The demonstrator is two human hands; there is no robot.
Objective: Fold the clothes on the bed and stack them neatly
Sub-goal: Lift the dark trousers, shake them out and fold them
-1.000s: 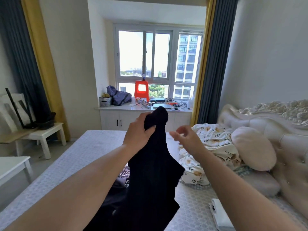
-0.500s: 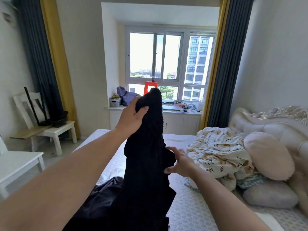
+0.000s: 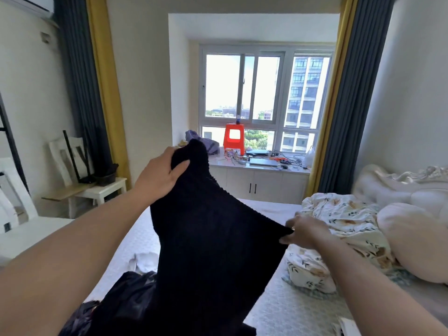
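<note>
A dark navy ribbed knit garment (image 3: pixel 208 241) hangs in the air over the bed (image 3: pixel 286 311), stretched between both hands. My left hand (image 3: pixel 161 177) grips its upper corner, raised high at centre. My right hand (image 3: pixel 306 232) pinches the other corner, lower and to the right. The cloth's lower part drapes down onto a heap of dark clothes (image 3: pixel 128 299) at the near edge of the bed. A small white garment (image 3: pixel 145 260) lies crumpled on the bed to the left of the knit.
A floral quilt (image 3: pixel 339 229) is bunched at the right of the bed, with pillows (image 3: pixel 417 241) and a padded headboard (image 3: pixel 400 180) beyond. White chairs (image 3: pixel 19 209) and a small white table (image 3: pixel 106 187) stand on the left. A cluttered window counter (image 3: pixel 264 166) lies behind.
My right hand took the garment's edge and pulled it out to the right, spreading the knit wide. My left hand kept its grip on the top corner, and the view tilted upward.
</note>
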